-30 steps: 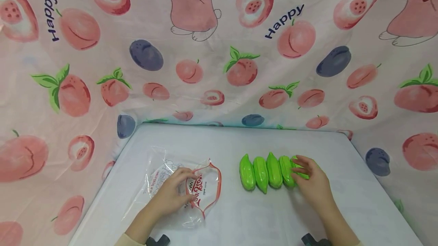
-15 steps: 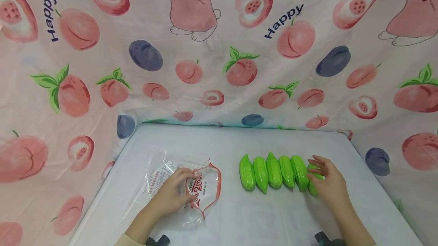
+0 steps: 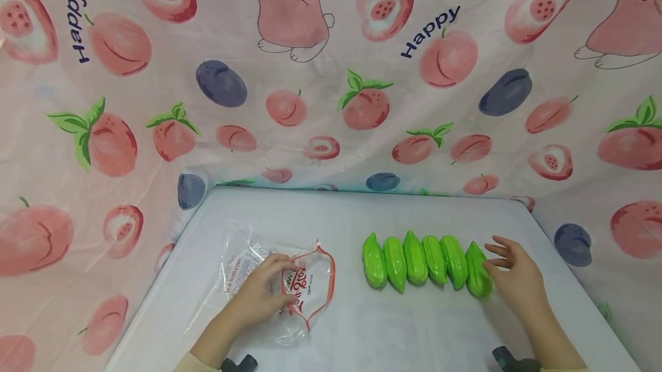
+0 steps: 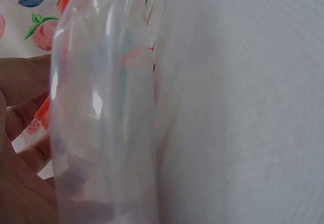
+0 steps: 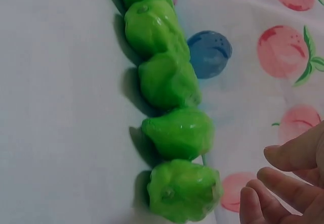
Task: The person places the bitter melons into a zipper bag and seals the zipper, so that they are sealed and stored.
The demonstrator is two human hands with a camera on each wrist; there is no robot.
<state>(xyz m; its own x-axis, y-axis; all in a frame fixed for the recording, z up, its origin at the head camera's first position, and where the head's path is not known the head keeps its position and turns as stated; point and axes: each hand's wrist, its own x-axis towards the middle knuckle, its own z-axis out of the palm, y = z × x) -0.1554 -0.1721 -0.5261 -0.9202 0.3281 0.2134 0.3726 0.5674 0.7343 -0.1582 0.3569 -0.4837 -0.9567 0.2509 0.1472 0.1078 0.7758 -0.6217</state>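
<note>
A clear plastic bag (image 3: 238, 263) with a red-edged mouth and printed lettering lies at the left. My left hand (image 3: 258, 294) rests at its mouth, thumb and fingers apart and loosely curved; the left wrist view has the bag's clear film (image 4: 104, 113) in front of part of that hand (image 4: 25, 138). Several glossy green, pod-like pieces (image 3: 415, 260) lie side by side in a row. Beside the rightmost piece (image 3: 478, 271) is my right hand (image 3: 519, 280); the right wrist view shows its fingers (image 5: 288, 183) apart from the nearest green piece (image 5: 185, 191), holding nothing.
The white tabletop (image 3: 388, 337) carries the bag and the row. A fruit-patterned cloth (image 3: 320, 90) hangs behind the table and along both sides. Dark devices (image 3: 240, 363) show at both wrists near the bottom of the head view.
My right hand has moved rightward along the row, uncovering the green pieces at that end. The rightmost piece shows more fully. My left hand and the bag look unmoved.
</note>
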